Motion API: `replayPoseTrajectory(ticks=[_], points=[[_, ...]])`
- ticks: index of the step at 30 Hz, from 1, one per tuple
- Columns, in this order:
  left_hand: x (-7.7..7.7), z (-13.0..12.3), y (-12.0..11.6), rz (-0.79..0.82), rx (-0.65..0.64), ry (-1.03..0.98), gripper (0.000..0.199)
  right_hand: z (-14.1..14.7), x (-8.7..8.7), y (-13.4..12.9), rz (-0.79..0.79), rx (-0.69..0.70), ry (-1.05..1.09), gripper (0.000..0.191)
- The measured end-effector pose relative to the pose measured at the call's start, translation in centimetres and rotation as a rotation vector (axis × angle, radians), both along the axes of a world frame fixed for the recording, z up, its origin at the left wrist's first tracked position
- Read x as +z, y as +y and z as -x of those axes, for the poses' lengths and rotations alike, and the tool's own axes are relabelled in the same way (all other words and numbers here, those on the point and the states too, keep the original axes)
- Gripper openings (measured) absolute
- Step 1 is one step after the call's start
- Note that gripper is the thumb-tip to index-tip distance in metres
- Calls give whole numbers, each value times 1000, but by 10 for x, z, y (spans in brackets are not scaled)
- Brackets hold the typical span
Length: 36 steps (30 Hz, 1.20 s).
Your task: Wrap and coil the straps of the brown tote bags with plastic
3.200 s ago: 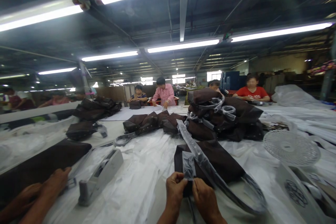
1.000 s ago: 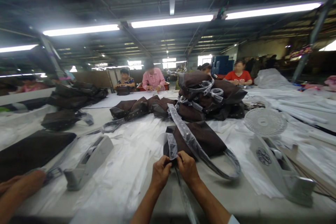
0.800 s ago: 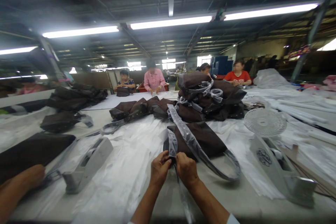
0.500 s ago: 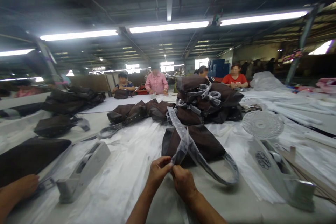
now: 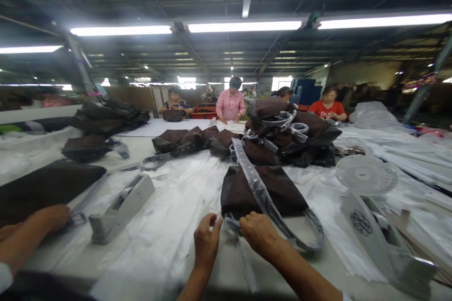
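A dark brown bag lies on the table in front of me, its strap wrapped in clear plastic and running across it to a loop at the right. My right hand is closed on the plastic-wrapped strap end near the bag's lower edge. Just left of that end, my left hand is raised, thumb and fingers apart, with nothing visible between them. A loose strip of clear plastic hangs below my right hand.
Tape dispensers stand at left and right. A small white fan is at right. More brown bags are piled behind. A co-worker's hand is at far left by a dark bag. Other people sit or stand beyond.
My left hand has come away from the strap and opened. My right hand has moved right with the strap end, and the plastic-wrapped strap now lies flatter across the bag.
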State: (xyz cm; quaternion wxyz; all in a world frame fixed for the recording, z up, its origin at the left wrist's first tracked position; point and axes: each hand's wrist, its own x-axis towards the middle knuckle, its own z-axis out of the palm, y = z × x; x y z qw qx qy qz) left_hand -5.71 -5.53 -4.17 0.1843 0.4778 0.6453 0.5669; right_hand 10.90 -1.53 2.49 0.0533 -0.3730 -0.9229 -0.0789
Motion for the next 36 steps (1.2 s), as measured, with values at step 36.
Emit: replayPoseTrajectory(ticks=[36], points=[[1,22,67,339,-142,446,40,40,-26,69,25,-88,272,52]])
